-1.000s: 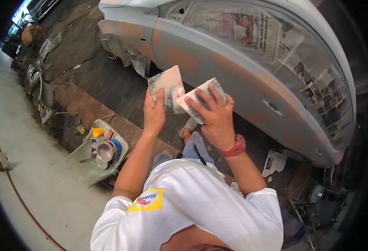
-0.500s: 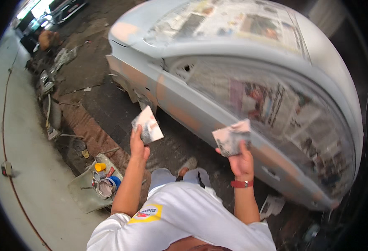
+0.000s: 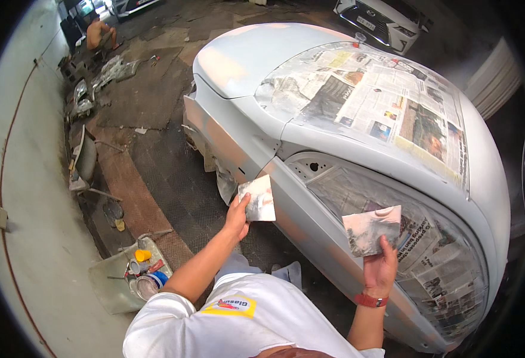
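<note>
My left hand [image 3: 237,219] grips a flat square pad [image 3: 262,201] by its left edge, thumb on top. The pad is pale, smeared with pink and grey. In my right hand [image 3: 380,271] is a similar square pad [image 3: 367,230], held from below with the thumb across its darker grey face. Both pads are up in front of the side of a light grey car body [image 3: 298,206] with pinkish patches. The right one overlaps the side window [image 3: 435,268], which is covered with newspaper under clear film. Contact between pads and car cannot be told.
Newspaper also covers the windshield [image 3: 382,107]. At lower left, a pale tray [image 3: 110,277] holds a paint can [image 3: 147,287] and a yellow cup [image 3: 142,255]. A wall [image 3: 18,179] runs along the left. Far off, a person [image 3: 98,34] crouches; a white car [image 3: 385,24] stands behind.
The view has swung, so the car fills more of the middle. Both hands, still holding the pads, appear farther right and closer to the car's side.
</note>
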Demonstrator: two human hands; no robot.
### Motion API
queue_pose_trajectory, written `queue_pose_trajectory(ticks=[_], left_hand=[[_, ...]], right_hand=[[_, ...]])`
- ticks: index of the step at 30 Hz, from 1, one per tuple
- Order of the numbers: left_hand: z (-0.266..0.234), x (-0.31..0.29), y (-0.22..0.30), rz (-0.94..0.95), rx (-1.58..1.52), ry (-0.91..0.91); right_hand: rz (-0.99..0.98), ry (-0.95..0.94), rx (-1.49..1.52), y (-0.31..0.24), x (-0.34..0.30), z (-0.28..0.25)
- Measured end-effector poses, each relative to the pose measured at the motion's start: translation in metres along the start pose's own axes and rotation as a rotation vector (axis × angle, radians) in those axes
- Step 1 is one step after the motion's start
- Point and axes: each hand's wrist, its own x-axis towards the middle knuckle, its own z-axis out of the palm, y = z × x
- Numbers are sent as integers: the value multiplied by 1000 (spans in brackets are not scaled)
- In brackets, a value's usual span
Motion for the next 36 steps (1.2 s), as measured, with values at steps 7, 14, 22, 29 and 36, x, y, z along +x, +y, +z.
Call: queue_pose_trajectory(ticks=[7, 14, 22, 29, 36], left_hand=[[-12, 8, 27, 138, -128, 174], [-61, -28, -28, 321, -228, 413], [-77, -87, -136, 355, -352, 699], [-73, -106, -178, 347, -399, 791], [-57, -85, -188, 353, -411, 765]], right_hand=[[-369, -80, -419, -63, 60, 37], [-959, -620, -1223, -163, 146, 75], [-1507, -1653, -1959, -189, 265, 95], [-1554, -2104, -1904, -173, 314, 103], [-1462, -2326, -1879, -158, 329, 117]])
